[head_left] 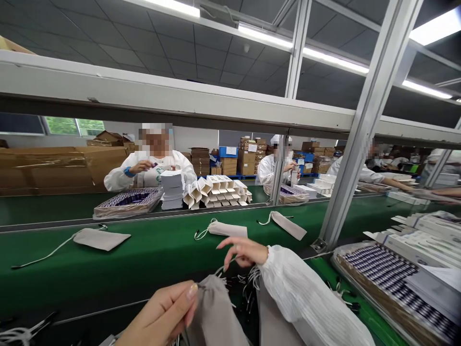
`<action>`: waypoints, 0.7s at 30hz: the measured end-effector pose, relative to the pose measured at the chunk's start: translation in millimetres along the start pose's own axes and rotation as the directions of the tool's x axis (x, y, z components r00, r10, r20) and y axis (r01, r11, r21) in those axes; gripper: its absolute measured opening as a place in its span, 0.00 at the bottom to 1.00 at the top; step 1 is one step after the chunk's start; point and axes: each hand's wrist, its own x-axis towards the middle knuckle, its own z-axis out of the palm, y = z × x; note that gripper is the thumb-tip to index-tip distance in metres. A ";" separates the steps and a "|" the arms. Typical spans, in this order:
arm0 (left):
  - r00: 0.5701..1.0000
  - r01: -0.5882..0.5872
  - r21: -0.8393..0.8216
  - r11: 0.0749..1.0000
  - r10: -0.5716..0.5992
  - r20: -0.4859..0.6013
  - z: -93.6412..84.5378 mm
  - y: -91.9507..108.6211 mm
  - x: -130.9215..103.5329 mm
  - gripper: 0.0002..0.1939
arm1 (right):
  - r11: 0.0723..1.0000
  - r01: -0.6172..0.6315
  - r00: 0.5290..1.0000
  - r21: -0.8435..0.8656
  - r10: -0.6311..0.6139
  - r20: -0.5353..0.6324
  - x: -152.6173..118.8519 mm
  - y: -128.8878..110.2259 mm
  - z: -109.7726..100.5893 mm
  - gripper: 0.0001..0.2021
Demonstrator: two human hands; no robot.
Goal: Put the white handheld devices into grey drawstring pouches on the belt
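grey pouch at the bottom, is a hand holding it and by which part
Yes. The left hand pinches the grey pouch at its top edge, at the drawstring opening. The right hand has its fingers in the drawstrings just beyond.

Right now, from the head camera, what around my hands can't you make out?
- Left hand: pinches a grey pouch; the pouch's lower end is cut off by the bottom edge.
- Right hand: the grip on the cords is hidden behind the fingers.
- Tray at right: its small rowed items are too small to identify.
- Folded white boxes across the belt: print too small to read.
- Co-workers' hands: blurred by distance.
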 end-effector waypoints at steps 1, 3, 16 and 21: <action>0.999 -0.038 -0.048 0.998 0.039 0.014 -0.7 0.6 1.8 0.23 | 0.996 -0.010 0.979 0.091 -0.009 0.204 -3.4 -5.8 11.1 0.23; 0.990 -0.144 -0.114 0.983 0.143 -0.015 -1.3 -0.1 4.9 0.22 | 0.983 0.005 0.877 0.184 -0.092 0.471 -11.2 -16.2 39.3 0.32; 0.959 -0.179 0.355 0.918 0.243 -0.145 5.4 -12.6 9.6 0.17 | 0.962 0.270 0.720 -0.033 -0.224 -0.657 -4.2 -20.6 15.7 0.20; 0.980 -0.046 0.721 0.692 0.170 -0.100 9.8 -38.9 28.6 0.25 | 0.977 -0.049 0.818 -0.208 -0.080 -0.570 14.9 22.5 12.1 0.20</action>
